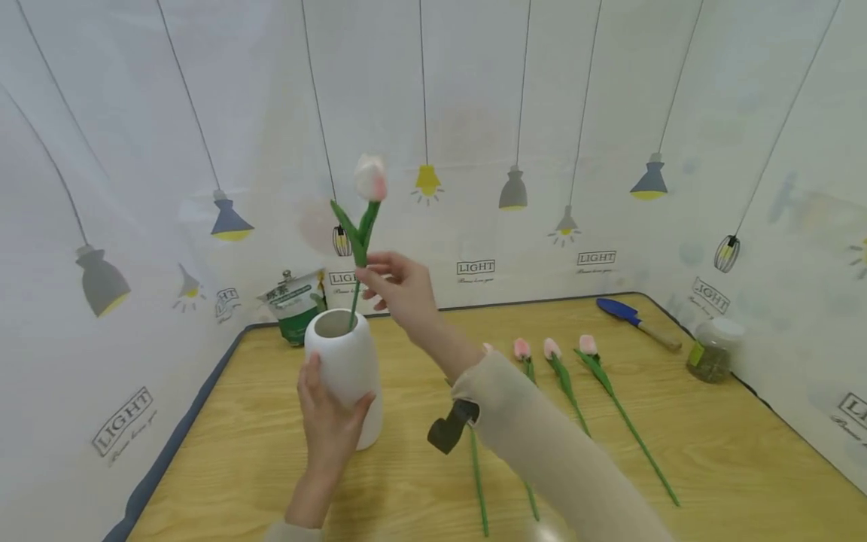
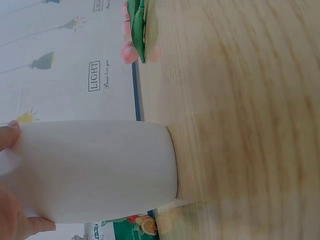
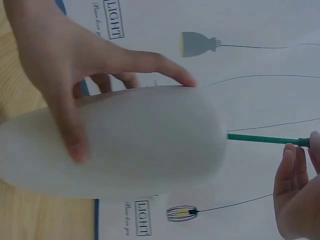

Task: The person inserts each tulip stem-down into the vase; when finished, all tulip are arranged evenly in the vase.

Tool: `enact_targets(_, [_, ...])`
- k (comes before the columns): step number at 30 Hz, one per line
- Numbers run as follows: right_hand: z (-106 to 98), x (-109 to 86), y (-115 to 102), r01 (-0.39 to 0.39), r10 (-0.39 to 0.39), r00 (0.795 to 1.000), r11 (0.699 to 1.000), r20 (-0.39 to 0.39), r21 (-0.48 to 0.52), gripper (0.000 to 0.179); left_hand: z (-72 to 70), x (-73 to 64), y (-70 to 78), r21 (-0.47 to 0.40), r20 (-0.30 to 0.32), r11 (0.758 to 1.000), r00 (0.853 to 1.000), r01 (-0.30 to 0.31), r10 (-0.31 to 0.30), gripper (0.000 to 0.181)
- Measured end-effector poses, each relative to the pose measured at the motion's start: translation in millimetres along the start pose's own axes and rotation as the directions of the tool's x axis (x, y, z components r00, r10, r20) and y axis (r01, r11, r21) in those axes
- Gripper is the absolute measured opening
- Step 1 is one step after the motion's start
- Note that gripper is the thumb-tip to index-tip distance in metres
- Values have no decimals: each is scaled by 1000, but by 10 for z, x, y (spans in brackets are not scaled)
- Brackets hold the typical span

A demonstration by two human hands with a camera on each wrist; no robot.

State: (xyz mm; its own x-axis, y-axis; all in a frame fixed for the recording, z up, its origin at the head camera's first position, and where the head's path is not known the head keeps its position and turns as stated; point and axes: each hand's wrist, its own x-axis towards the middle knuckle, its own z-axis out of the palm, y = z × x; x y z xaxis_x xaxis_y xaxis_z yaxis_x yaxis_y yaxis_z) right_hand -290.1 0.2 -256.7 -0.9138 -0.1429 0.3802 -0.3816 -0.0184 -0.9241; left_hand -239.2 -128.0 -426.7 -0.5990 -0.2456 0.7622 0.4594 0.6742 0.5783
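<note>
A tall white vase [image 1: 348, 369] stands upright on the wooden table. My left hand [image 1: 330, 421] grips its body from the near side, thumb on the right and fingers on the left. Above it, my right hand [image 1: 401, 290] pinches the green stem of a pink-and-white tulip [image 1: 370, 179] just below the leaves. The stem's lower end is inside the vase mouth, its tip hidden. In the right wrist view the stem [image 3: 265, 138] runs from the vase rim to my right fingers.
Several pink tulips [image 1: 626, 414] lie on the table [image 1: 420, 482] at right, partly behind my right sleeve. A green-and-white pouch [image 1: 296, 309] stands behind the vase. A blue trowel [image 1: 637, 322] and a lidded jar [image 1: 714, 350] sit at the far right.
</note>
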Motion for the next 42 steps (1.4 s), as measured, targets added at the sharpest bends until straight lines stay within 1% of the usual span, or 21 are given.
enact_targets(2, [24, -77, 157, -61, 62, 998, 997, 32, -47, 24, 22, -13, 2, -2, -1, 1000, 1000, 0, 0, 102])
enact_targets(4, [31, -144, 291, -97, 103, 993, 990, 55, -99, 25, 35, -30, 0, -2, 11, 1000, 1000, 10, -10, 102])
enact_targets(6, [32, -197, 400, -96, 107, 992, 984, 62, -152, 25, 48, -46, -1, -2, 20, 1000, 1000, 18, -18, 103])
enact_targets(8, [31, -234, 487, -74, 89, 994, 977, 69, -201, 25, 59, -59, 1, 4, 28, 1000, 999, 25, -26, 103])
enact_targets(12, [27, -276, 595, -37, 59, 996, 963, 73, -266, 26, 78, -72, 3, 14, 22, 1000, 1000, 19, -19, 103])
enact_targets(15, [23, -299, 616, -32, 56, 995, 962, 84, -270, 26, 82, -77, 2, 18, 12, 1000, 1000, 10, -10, 103])
enact_targets(19, [7, -313, 624, -47, 72, 992, 974, 106, -222, 28, 67, -73, 7, 21, 10, 1000, 1000, 9, -9, 102])
enact_targets(23, [-44, -318, 646, -68, 91, 990, 979, 111, -194, 30, 54, -53, 11, 19, 15, 1000, 1000, 8, -8, 102])
enact_targets(26, [-116, -331, 667, -52, 79, 991, 973, 109, -225, 30, 48, -32, 6, 20, 21, 1000, 1000, 9, -10, 103])
enact_targets(28, [-182, -354, 694, -25, 58, 993, 959, 107, -283, 29, 42, -20, 0, 20, 25, 1000, 1000, 18, -18, 104])
enact_targets(29, [-220, -368, 720, -3, 41, 993, 945, 109, -328, 28, 39, -15, -5, 19, 23, 1000, 1000, 19, -20, 104])
enact_targets(30, [-264, -386, 756, 28, 19, 993, 923, 119, -383, 28, 34, -12, -10, 20, 23, 1000, 999, 24, -25, 104])
enact_targets(31, [-310, -406, 801, 47, 11, 992, 894, 126, -446, 27, 30, -11, -13, 19, 21, 999, 999, 31, -31, 105])
enact_targets(32, [-361, -431, 854, 63, 9, 991, 858, 137, -509, 27, 26, -10, -17, 17, 20, 999, 999, 36, -37, 105])
enact_targets(33, [-415, -457, 917, 82, 7, 989, 815, 151, -574, 28, 23, -11, -19, 17, 21, 999, 999, 41, -41, 106])
enact_targets(35, [-531, -506, 1067, 105, 27, 983, 723, 179, -683, 28, 18, -13, -23, 21, 24, 999, 999, 45, -45, 107])
enact_targets(36, [-593, -530, 1148, 105, 47, 981, 681, 186, -725, 29, 17, -14, -22, 22, 28, 999, 998, 49, -49, 107])
enact_targets(37, [-654, -552, 1233, 92, 75, 980, 644, 183, -759, 31, 17, -14, -21, 23, 29, 998, 998, 50, -51, 108])
enact_targets(39, [-772, -598, 1388, 63, 119, 980, 582, 162, -811, 33, 17, -14, -17, 27, 33, 999, 998, 47, -48, 108])
enact_targets(40, [-829, -622, 1459, 45, 137, 980, 559, 146, -828, 33, 17, -14, -15, 26, 34, 999, 998, 46, -47, 109])
enact_targets(42, [-934, -676, 1583, -7, 170, 980, 532, 99, -847, 31, 18, -14, -12, 27, 33, 999, 998, 45, -45, 109])
